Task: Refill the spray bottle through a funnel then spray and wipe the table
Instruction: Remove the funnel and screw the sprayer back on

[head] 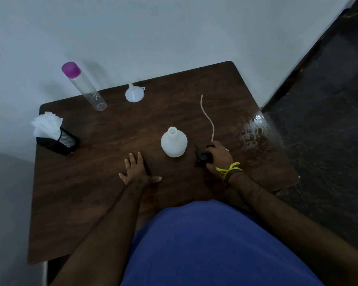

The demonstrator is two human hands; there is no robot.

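While the white spray bottle (pixel 173 143) is standing open-necked on the table (pixel 95 182), just to the left of the right hand (pixel 219 156), that hand is curling round the black spray head (pixel 203 156) and holding it down against the wood. The head's thin white tube (pixel 207 117) is trailing away beyond the hand toward the far edge. The left hand (pixel 137 170) is lying flat with its fingers spread, holding nothing, a little to the near left of the bottle and not touching it.

Judging by the bare neck and the detached head, the opening step looks done and the filling is not yet begun. The small white funnel (pixel 134 93) is sitting well beyond both hands, wide mouth down and spout up, and beside it, further left, the tall clear bottle with the purple cap (pixel 83 87) is standing with its cap on. Far out to the left of the left hand, a black mesh holder (pixel 59 139) is carrying the white tissues (pixel 47 123) for the wiping. A wet patch (pixel 254 129) is shining on the table to the far right of the right hand.

The next move probably calls for letting go of the spray head, reaching forward for the funnel, turning it over and seating its spout in the bottle's narrow neck, with one hand steadying the bottle, since it looks light and easily tipped.
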